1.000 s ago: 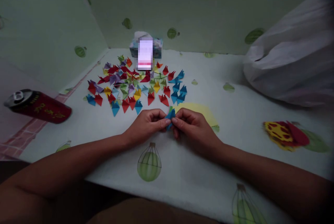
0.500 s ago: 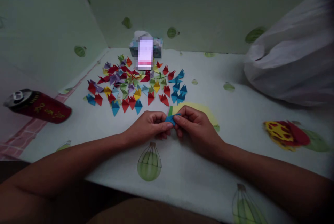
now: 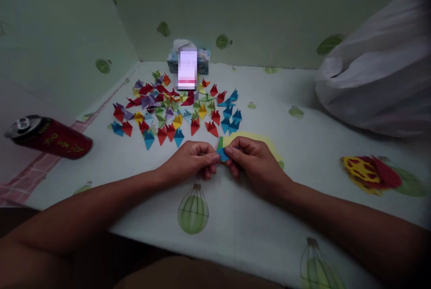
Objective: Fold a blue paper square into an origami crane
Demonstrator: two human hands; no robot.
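Between my two hands is a small piece of folded blue paper (image 3: 222, 154), partly covered by the fingertips. My left hand (image 3: 198, 158) pinches its left edge between thumb and fingers. The right side of the paper is gripped by my right hand (image 3: 251, 158), thumb on top. Just beyond the hands lie many folded paper pieces (image 3: 170, 132) with pointed tips, in red, blue, yellow, green and purple. A yellow sheet (image 3: 269, 143) lies flat behind my right hand, with a green strip (image 3: 221, 142) near the blue paper.
A red drink can (image 3: 54, 138) stands at the left. At the back, a phone (image 3: 187, 68) with a lit, blurred screen leans on a tissue box (image 3: 204, 62). A white plastic bag (image 3: 367, 73) fills the right rear. Yellow and red cut-out shapes (image 3: 367, 173) lie at the right.
The blue paper has turned a little between my fingers and now shows a more compact, rounded outline. My left fingers have shifted slightly on its edge. The other things stay put.
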